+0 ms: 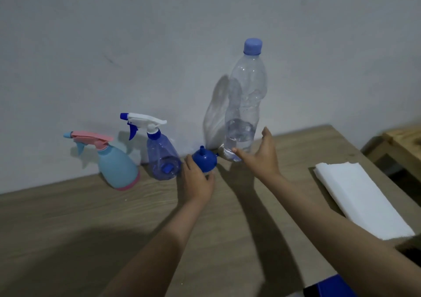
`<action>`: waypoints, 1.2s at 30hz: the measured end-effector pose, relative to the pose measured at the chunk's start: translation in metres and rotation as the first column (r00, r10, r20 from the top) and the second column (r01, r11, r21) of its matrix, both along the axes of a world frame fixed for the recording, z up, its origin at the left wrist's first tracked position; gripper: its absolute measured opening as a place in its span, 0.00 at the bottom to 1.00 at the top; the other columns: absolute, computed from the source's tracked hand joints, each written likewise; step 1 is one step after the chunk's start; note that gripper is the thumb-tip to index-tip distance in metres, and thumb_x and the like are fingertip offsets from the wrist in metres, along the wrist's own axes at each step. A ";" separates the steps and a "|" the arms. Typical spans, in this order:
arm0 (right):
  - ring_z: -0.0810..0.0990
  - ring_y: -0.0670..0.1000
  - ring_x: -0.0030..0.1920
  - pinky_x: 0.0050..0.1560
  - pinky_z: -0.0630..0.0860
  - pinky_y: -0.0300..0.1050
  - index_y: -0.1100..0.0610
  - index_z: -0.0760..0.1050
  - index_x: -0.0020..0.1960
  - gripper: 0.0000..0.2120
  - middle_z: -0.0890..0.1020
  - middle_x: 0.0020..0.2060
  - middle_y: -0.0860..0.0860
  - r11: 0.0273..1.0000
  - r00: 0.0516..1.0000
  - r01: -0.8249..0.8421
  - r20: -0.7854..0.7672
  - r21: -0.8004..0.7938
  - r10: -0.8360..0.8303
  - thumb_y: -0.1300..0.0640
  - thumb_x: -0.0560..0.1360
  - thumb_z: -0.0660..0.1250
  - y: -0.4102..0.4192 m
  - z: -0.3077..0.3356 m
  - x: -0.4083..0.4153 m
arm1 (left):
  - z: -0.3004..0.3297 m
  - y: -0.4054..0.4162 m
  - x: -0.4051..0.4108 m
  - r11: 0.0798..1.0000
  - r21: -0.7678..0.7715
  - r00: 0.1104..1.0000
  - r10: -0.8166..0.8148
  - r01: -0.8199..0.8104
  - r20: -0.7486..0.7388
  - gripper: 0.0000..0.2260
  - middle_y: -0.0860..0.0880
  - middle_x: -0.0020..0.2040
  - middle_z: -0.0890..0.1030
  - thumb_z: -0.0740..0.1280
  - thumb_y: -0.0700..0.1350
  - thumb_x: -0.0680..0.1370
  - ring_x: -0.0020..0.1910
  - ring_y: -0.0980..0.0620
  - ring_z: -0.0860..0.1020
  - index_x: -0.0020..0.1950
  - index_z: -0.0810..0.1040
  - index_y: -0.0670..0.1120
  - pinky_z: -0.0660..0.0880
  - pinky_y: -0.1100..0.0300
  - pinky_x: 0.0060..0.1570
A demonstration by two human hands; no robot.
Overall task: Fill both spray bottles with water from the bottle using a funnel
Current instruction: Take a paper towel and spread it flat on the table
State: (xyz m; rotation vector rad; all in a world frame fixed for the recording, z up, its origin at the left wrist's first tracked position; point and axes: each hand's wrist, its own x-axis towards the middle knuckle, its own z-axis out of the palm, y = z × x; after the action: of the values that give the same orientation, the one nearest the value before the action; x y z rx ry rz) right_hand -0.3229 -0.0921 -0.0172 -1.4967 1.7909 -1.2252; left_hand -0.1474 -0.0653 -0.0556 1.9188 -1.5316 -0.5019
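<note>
Standing capped by the wall: pale-blue pink-trigger spray bottle [117,167], translucent blue spray bottle [163,158]. Left hand [197,183] gripping upturned blue plastic funnel [205,160]; right hand [262,158], fingers [239,153] spread, reaching toward clear capped water bottle [245,105]. Nothing apparently filled yet.

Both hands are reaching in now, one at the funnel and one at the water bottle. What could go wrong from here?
1. The water bottle is tall, dented and only low on water, so the open right hand could tip it.
2. Its cap and both spray heads are on; pouring cannot start yet.
3. The left hand grips the funnel right beside the blue spray bottle, which it might knock.
</note>
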 end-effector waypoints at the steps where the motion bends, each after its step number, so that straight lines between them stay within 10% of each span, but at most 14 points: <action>1: 0.65 0.57 0.71 0.68 0.63 0.44 0.66 0.57 0.74 0.46 0.66 0.70 0.61 0.999 0.999 0.032 -0.039 -0.013 -0.033 0.51 0.66 0.78 0.012 -0.004 -0.003 | 0.003 0.006 -0.002 1.000 -0.021 1.000 -0.002 0.003 0.010 0.32 0.45 0.61 0.73 0.69 0.53 0.67 0.58 0.43 0.74 0.68 0.65 0.45 0.74 0.46 0.57; 8: 0.78 0.53 0.52 0.50 0.73 0.42 0.62 0.75 0.62 0.17 0.79 0.55 0.56 0.983 0.963 0.176 -0.198 -0.060 -0.184 0.58 0.74 0.69 0.112 -0.016 -0.054 | 0.033 0.064 -0.065 0.969 -0.070 0.971 -0.238 0.236 -0.035 0.23 0.45 0.64 0.69 0.67 0.44 0.75 0.61 0.46 0.71 0.69 0.68 0.42 0.61 0.66 0.55; 25: 0.75 0.51 0.53 0.57 0.69 0.52 0.53 0.80 0.57 0.17 0.78 0.50 0.49 0.843 0.793 0.534 -0.387 0.068 -0.471 0.45 0.74 0.67 0.191 -0.043 -0.246 | 0.030 0.043 -0.274 0.713 0.121 0.699 -0.701 0.691 0.144 0.17 0.51 0.65 0.72 0.63 0.47 0.76 0.65 0.48 0.68 0.65 0.74 0.51 0.70 0.49 0.61; 29: 0.74 0.51 0.54 0.57 0.68 0.51 0.53 0.79 0.57 0.17 0.78 0.50 0.49 0.870 0.806 0.486 -0.427 0.086 -0.409 0.45 0.73 0.67 0.191 -0.052 -0.268 | 0.027 0.021 -0.293 0.793 0.244 0.760 -0.607 0.559 0.231 0.21 0.46 0.66 0.69 0.64 0.48 0.76 0.66 0.43 0.67 0.69 0.70 0.51 0.68 0.49 0.63; 36: 0.75 0.51 0.51 0.55 0.71 0.51 0.54 0.81 0.53 0.13 0.80 0.47 0.50 0.891 0.812 0.450 -0.441 0.056 -0.383 0.47 0.73 0.68 0.192 -0.066 -0.270 | 0.018 0.014 -0.301 0.893 0.270 0.930 -0.367 0.361 -0.029 0.23 0.45 0.63 0.76 0.67 0.43 0.71 0.57 0.42 0.77 0.66 0.72 0.47 0.75 0.54 0.57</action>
State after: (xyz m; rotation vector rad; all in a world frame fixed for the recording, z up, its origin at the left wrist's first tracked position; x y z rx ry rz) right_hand -0.5933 0.1003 -0.0831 -1.3885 2.5530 -0.9560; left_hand -0.4488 -0.0511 -0.0379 1.8368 -1.9351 -0.8977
